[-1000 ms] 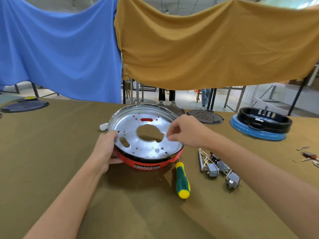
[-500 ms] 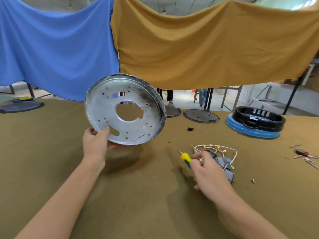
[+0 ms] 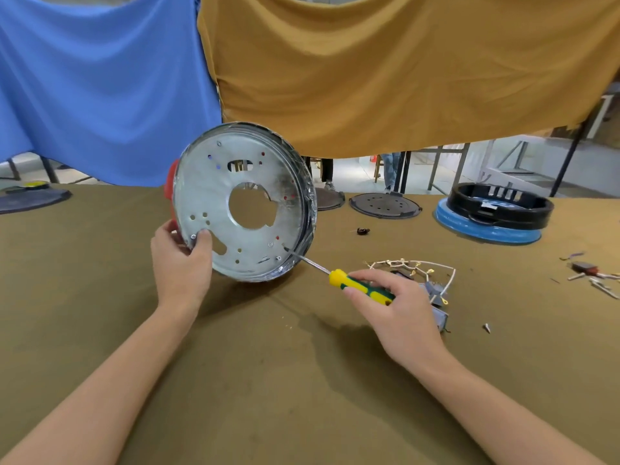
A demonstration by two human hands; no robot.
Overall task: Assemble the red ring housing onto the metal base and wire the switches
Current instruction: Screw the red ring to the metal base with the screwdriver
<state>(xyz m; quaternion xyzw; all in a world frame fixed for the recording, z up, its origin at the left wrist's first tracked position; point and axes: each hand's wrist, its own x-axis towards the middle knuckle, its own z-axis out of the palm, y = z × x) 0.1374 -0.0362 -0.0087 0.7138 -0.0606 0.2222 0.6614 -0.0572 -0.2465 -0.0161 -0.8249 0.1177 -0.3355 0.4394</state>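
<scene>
Firmly, the left hand (image 3: 183,260) grips the lower left rim of the metal base (image 3: 208,196), thumb pressed on its face, holding it tilted upright with its lower edge near the tabletop (image 3: 268,380). A sliver of the red ring housing (image 3: 171,182) shows behind its left edge. The right hand (image 3: 396,307) is wrapped around a yellow-and-green screwdriver (image 3: 360,287), whose tip meets a screw low on the base. The wired switches (image 3: 432,286) lie just beyond the right hand.
</scene>
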